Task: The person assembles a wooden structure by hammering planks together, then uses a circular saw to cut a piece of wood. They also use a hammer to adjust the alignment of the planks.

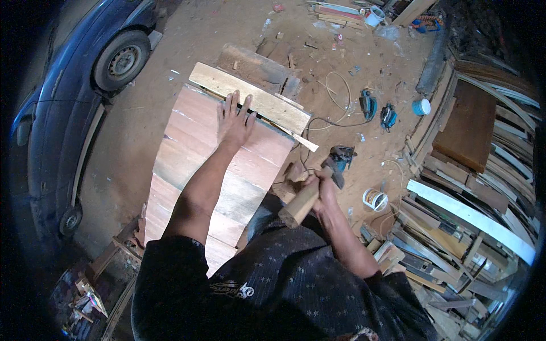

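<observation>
My left hand [234,126] lies flat with fingers spread on a large panel of joined reddish and pale planks [196,153]. Its fingertips reach the gap between the panel's far edge and a pale wooden board [250,94]. A thin pointed strip of wood [305,142] sticks out at the right end of that gap. My right hand [324,193] is closed round a hammer, gripping its thick wooden handle [300,206] close to the dark metal head [334,172]. The hammer is held in the air to the right of the panel, apart from it.
Blue power tools [368,105] with cables lie on the sandy floor, one [341,156] just beyond the hammer. A white bucket [375,200] and a blue-white tub [421,107] stand to the right. Stacked timber [472,216] fills the right side; a blue car [62,113] stands left.
</observation>
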